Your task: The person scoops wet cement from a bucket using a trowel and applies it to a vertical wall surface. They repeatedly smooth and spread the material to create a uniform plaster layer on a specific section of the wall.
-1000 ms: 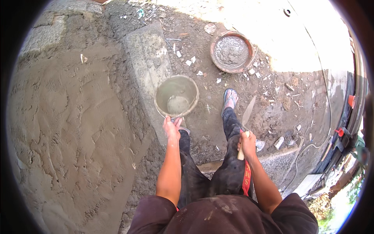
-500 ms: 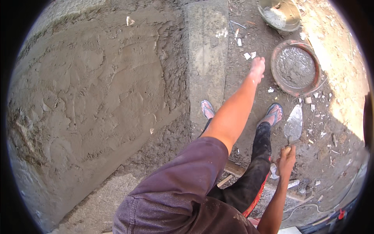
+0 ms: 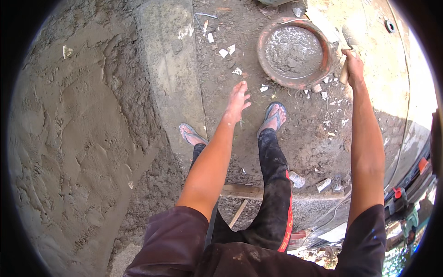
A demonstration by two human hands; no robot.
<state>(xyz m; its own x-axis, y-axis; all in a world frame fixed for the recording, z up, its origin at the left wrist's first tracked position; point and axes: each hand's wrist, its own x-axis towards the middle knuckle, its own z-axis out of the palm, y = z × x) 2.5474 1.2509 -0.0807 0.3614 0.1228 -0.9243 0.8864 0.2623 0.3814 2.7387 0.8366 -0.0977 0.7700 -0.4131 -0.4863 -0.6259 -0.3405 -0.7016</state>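
My right hand [image 3: 354, 69] grips the wooden handle of a trowel [image 3: 353, 36], held just right of a reddish-brown bucket [image 3: 265, 69]. The trowel's metal blade points away from me, partly lost in the bright sunlit ground. Wet grey mortar [image 3: 295, 51] fills much of the bucket. Empty, with its fingers apart, my left hand [image 3: 237, 102] hangs over the ground to the near left of the bucket, touching nothing.
Smooth and rough wet mortar [image 3: 87, 138] spreads across the left. Beside it runs a long grey board [image 3: 170, 69], with my left sandalled foot [image 3: 193, 135] on its edge. White chips [image 3: 224, 53] litter the dirt. A second container [image 3: 273, 2] shows at the top edge.
My right hand has swung the trowel forward from beside my leg to the bucket's right side. The view has shifted right, and my left hand's fingers show more spread.
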